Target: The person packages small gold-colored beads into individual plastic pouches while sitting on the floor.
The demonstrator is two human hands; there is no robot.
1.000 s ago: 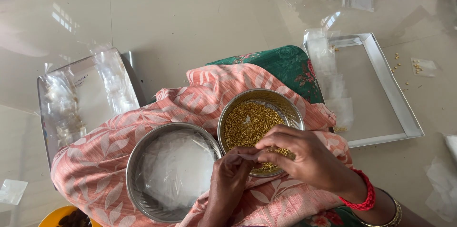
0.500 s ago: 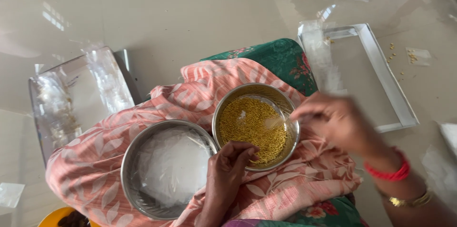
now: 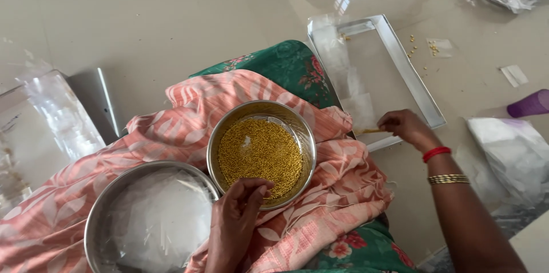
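**Filled packet reaches the tray**

The right hand (image 3: 406, 127) is out at the near edge of the tray (image 3: 426, 93) on the floor, fingers pinched narrow on a small packet (image 3: 367, 131) showing a gold strip; it looks like the setting-down step of packing beads into packets. The left hand (image 3: 237, 218) rests at the near rim of the bead bowl (image 3: 260, 153) on the lap, fingertips drawn together over the gold beads; whether it holds anything cannot be told. Beside it, just touching, the second bowl (image 3: 146, 216) holds clear empty packets. Both bowls sit on a pink cloth (image 3: 337, 193). The next move likely calls for releasing the packet flat in the tray without spilling, then bringing the right hand back to the bowls.
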